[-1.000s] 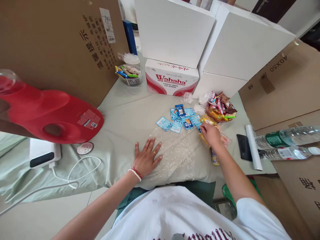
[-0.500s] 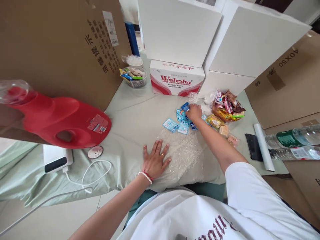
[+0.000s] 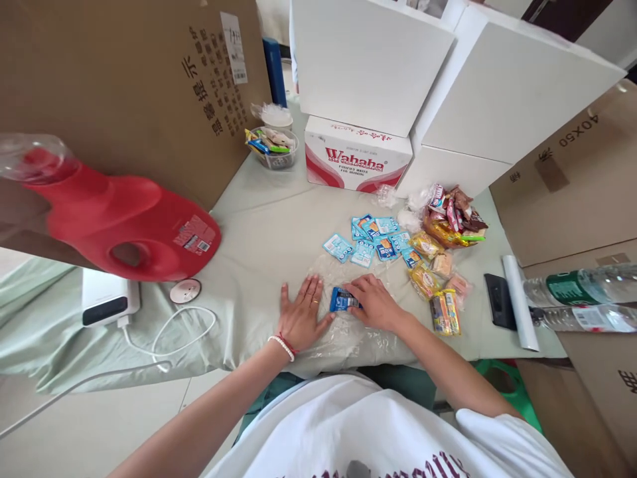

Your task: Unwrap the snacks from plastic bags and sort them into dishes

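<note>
My left hand (image 3: 301, 312) lies flat on the cloth, fingers spread, at the edge of a clear plastic bag (image 3: 334, 338). In my right hand (image 3: 372, 302) is a small dark blue snack packet (image 3: 340, 299), pinched at its right end and resting on the bag. My left thumb points toward the packet with a small gap. Beyond the hands lies a loose group of light blue snack packets (image 3: 365, 253). To their right are yellow-wrapped snacks (image 3: 423, 281), a pale wrapped biscuit (image 3: 442, 264) and a yellow-and-brown packet (image 3: 445, 312).
A red detergent jug (image 3: 134, 222) and a white power bank (image 3: 109, 299) with a cable stand left. At the back are a Wahaba carton (image 3: 358, 156) and a tub of snacks (image 3: 276, 158). A black phone (image 3: 499, 302), a white roll (image 3: 520, 305) and bottles (image 3: 572, 289) lie right.
My right hand has drawn back from the light blue packets toward my body, bringing the dark blue snack packet onto the plastic bag. My left hand stays flat on the cloth.
</note>
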Available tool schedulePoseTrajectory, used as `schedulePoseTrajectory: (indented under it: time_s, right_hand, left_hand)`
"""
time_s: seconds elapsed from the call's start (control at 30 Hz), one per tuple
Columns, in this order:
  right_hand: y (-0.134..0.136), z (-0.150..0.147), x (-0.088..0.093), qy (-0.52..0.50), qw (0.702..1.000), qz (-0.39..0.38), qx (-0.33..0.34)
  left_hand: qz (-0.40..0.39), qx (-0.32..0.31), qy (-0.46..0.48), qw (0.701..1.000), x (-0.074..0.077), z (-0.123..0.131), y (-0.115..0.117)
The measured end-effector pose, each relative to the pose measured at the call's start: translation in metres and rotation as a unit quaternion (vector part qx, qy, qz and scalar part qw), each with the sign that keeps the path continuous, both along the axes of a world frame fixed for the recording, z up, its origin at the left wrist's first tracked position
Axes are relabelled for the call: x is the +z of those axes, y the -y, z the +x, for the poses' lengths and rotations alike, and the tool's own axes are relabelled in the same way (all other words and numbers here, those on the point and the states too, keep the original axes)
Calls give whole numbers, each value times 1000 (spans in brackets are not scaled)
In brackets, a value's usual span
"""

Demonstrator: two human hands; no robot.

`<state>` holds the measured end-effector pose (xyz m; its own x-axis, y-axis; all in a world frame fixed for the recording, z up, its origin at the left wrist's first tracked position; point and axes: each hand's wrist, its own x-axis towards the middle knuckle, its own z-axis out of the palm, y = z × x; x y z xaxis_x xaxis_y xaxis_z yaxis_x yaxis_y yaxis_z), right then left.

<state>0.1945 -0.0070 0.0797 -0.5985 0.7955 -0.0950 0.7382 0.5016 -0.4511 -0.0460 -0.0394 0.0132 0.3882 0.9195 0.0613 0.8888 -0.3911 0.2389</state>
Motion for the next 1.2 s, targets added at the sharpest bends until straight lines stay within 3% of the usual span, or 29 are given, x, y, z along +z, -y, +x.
schedulePoseTrajectory:
  time_s: [0.23,0.43,0.5,0.57,0.67,0.77,0.83,0.97,1.1,1.2]
  right_hand:
    - [21,1,-31,38,996,67,-48]
    - [16,18,-37,-4,999,47,-19]
    - [-5,31,-30,-30,998,48,-35]
    - [-42,50,-19,-14,991,64,-117]
    - [-117,78,-1,124,957,92,-245]
    - [-185,91,9,255,945,83,-188]
    - [-214,91,10,289,945,61,-139]
    - [-238,85,6,313,943,55,-103]
    - [-238,85,10,318,940,83,-93]
    - [-231,93,22,268,951,113,-104]
  left_hand:
    - [16,-10,0,1000,-2,-11,-6]
    - [14,-22,-16,1000,-3,-14,-8]
    - [8,-12,-17,1000,-3,-13,-8]
    - [2,-7,-17,1000,-2,-12,-8]
    - [0,-10,-15,1000,-2,-12,-7]
    - [9,-14,-13,1000,-4,-14,-7]
    - [16,-15,-9,1000,-5,-15,-8]
    - [15,-15,3,1000,-5,-14,-8]
    - [4,-14,16,1000,0,-12,-6]
    - [0,-5,22,1000,3,-11,-5]
